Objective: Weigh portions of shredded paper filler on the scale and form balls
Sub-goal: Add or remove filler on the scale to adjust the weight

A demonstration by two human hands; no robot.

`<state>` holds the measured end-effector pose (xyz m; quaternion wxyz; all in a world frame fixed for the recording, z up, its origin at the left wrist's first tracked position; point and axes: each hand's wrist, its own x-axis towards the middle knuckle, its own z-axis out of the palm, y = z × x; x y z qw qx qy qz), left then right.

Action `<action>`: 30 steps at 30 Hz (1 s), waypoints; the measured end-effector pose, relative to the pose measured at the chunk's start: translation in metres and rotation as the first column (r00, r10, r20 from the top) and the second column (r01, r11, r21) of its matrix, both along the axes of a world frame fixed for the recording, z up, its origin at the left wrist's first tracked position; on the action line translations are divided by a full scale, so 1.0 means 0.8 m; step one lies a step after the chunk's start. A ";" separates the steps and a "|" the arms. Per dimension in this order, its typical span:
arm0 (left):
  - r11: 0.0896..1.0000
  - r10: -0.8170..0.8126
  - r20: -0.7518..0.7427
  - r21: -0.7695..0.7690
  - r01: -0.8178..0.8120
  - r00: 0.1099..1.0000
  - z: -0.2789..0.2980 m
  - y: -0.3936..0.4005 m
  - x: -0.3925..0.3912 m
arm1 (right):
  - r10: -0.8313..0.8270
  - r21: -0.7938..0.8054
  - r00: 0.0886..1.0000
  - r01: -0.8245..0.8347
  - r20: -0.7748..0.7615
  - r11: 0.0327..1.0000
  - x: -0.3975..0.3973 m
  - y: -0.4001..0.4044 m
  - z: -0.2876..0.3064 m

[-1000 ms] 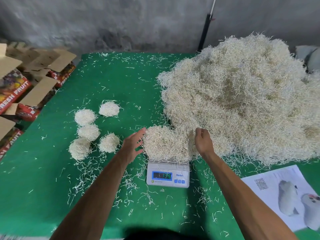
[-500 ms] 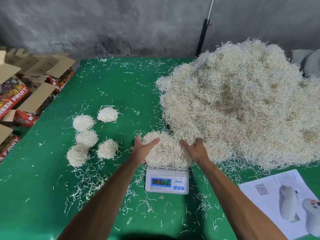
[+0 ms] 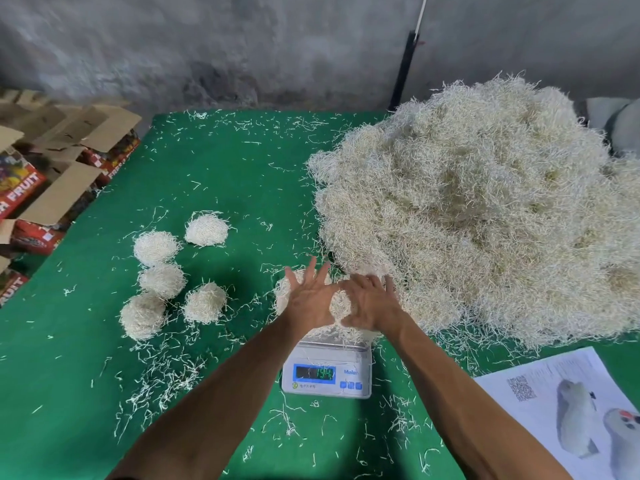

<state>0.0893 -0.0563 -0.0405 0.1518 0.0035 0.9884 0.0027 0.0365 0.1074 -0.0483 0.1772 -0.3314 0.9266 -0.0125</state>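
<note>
At the far left of the frame we see open brown cardboard boxes with red printed sides (image 3: 52,188) stacked beside the green felt-covered surface (image 3: 221,174). Further in, five finished off-white balls of shredded paper (image 3: 157,247) lie in a loose cluster, two of them touching. At centre, the portion of pale shredded paper filler (image 3: 341,306) sits on the small white digital scale with a blue-framed display (image 3: 327,370), mostly hidden under our hands. Our left hand (image 3: 310,299) lies over it with fingers spread and straight; our right hand (image 3: 372,301) cups its right side, fingers slightly bent over the strands. To form the ball well, we judge we should gather stray strands inward from both sides, lift the portion clear of the big heap of loose cream shredded paper (image 3: 485,209) on the right so no extra clings, then roll firmly. A white printed sheet with a QR code (image 3: 540,400) lies at lower right
</note>
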 end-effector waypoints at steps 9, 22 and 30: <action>0.994 -0.060 -0.221 0.075 0.079 0.973 0.009 -0.002 -0.008 | 0.027 0.074 0.963 -0.007 -0.267 0.997 -0.038 0.010 0.004; 0.886 0.190 -0.177 0.454 -0.091 0.966 0.036 -0.001 -0.006 | -0.371 0.082 0.910 0.390 -0.184 0.917 -0.090 0.040 0.027; 0.819 0.362 -0.163 0.526 -0.229 0.918 0.028 -0.050 0.011 | -0.795 -0.213 0.547 0.836 0.264 0.505 -0.125 0.086 0.037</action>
